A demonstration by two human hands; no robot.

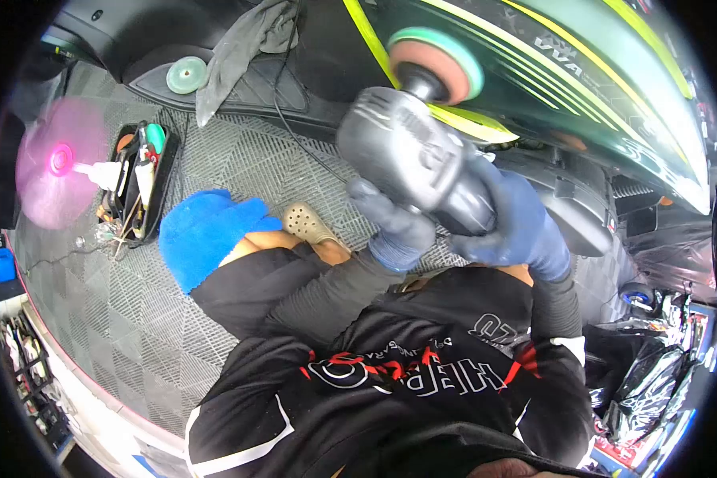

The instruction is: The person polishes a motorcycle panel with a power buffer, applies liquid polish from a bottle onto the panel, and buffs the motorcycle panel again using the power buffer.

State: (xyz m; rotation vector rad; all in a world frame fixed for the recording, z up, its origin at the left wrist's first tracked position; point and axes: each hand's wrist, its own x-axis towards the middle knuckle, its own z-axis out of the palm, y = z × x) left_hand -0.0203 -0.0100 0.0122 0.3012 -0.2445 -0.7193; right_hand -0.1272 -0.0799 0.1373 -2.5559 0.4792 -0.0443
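A grey and black power polisher (406,147) is held up in front of me by both hands, which wear blue-grey gloves. My right hand (526,215) wraps round its dark rear handle. My left hand (394,227) is closed against the underside of its body, with part of the fingers hidden. The polisher's orange and teal foam pad (438,68) faces a glossy dark panel (566,80) with yellow-green stripes and "VVA" lettering. I cannot tell whether pad and panel touch. A thin black cord (283,111) runs down to the tool.
A grey cloth (243,56) and a round pale green pad (186,75) lie on the dark bodywork. A black tool tray (147,179) and a spinning pink fan (61,159) stand left on the grey tiled floor (135,319). A blue towel (207,235) covers my knee.
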